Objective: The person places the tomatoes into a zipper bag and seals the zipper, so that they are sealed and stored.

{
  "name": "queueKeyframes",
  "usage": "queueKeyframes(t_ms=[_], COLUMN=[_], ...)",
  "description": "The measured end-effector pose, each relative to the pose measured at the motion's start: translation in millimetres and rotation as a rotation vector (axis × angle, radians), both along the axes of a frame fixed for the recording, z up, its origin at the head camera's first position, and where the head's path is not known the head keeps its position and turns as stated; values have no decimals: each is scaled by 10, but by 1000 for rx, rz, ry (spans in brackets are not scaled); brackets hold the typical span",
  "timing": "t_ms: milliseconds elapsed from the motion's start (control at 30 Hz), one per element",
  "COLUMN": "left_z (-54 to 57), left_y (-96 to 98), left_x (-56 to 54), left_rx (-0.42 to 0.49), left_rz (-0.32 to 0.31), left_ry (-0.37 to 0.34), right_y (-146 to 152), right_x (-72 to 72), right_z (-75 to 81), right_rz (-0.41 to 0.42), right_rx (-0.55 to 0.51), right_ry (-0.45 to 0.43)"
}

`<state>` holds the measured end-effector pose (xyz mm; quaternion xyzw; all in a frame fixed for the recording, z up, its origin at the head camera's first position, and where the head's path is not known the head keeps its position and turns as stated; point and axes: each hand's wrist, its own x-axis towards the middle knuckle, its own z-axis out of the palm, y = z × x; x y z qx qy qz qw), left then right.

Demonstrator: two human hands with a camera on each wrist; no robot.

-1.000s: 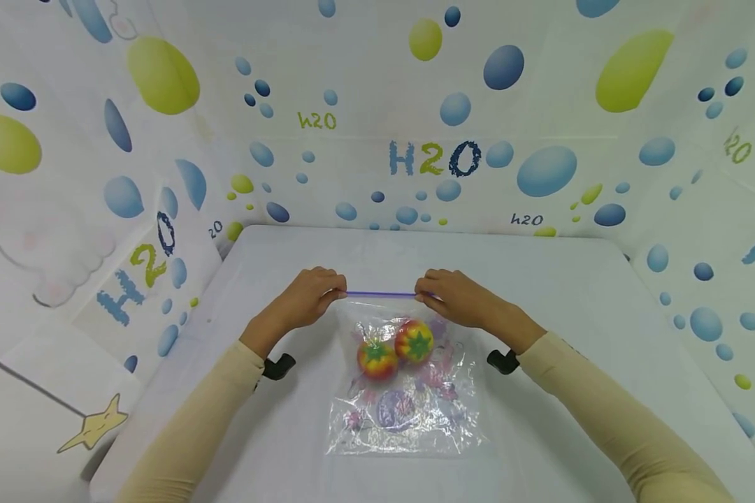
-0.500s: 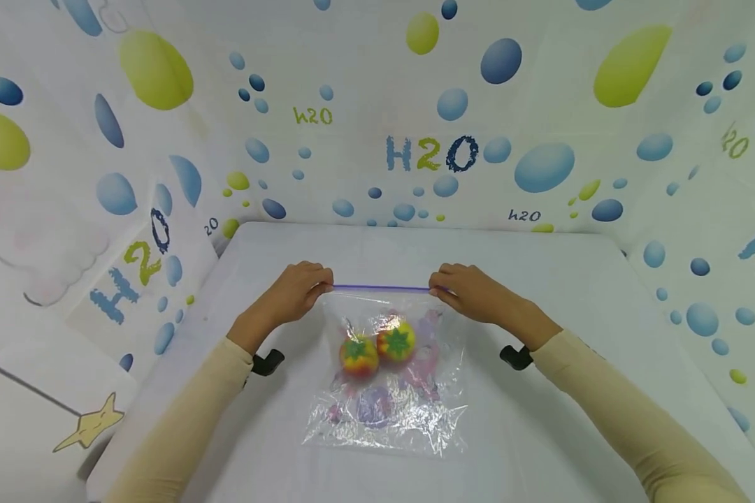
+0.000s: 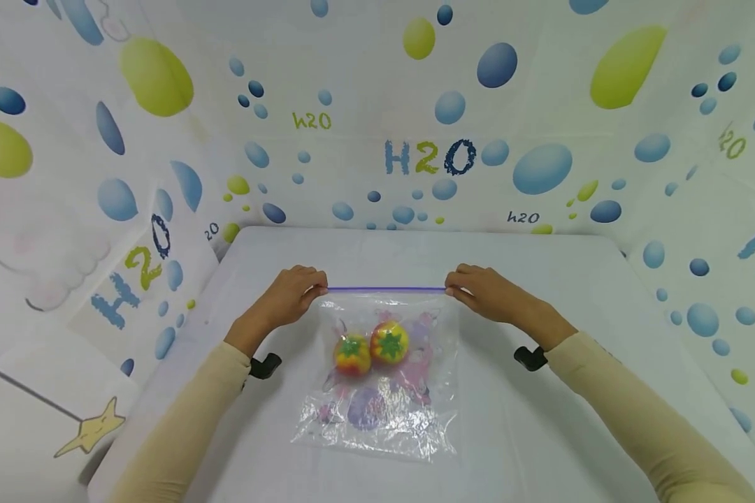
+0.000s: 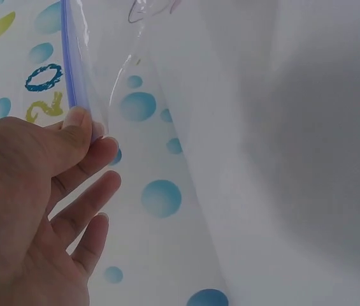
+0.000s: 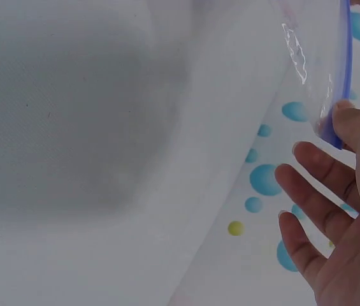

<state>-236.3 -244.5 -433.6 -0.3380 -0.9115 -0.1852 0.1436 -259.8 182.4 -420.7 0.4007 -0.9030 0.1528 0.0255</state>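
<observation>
A clear zip-top bag (image 3: 428,419) with faint pink and purple prints hangs from a purple zip strip (image 3: 386,288) in the head view. Two red-and-yellow toy fruits with green tops show inside it, a left fruit (image 3: 352,355) and a right fruit (image 3: 389,342), side by side. My left hand (image 3: 294,293) pinches the strip's left end between thumb and forefinger; in the left wrist view the other fingers (image 4: 84,204) are spread below. At the opposite corner my right hand (image 3: 486,292) pinches the strip's end, its remaining fingers (image 5: 316,197) loose in the right wrist view.
A white-covered table (image 3: 572,293) lies under the bag. Behind it and at both sides stand white curtains (image 3: 352,84) printed with blue and green spots. Dark wrist mounts (image 3: 265,366) sit under both forearms.
My hands have moved apart, the right one to the right and the left one to the left. More of the purple strip shows between them, and the bag has shifted left.
</observation>
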Motion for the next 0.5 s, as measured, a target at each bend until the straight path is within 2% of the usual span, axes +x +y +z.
queueKeyframes(t_ms=[167,500], left_z=[-60,-98], left_y=[30,154], left_x=[-4,-94], left_rx=[-1,17], left_rz=[28,158], left_ry=[-40,-282], right_y=[23,100], right_x=[-48,-169], right_z=[-37,-114], right_rz=[-6,-108], right_rx=[-20,-37], right_ry=[-31,-113])
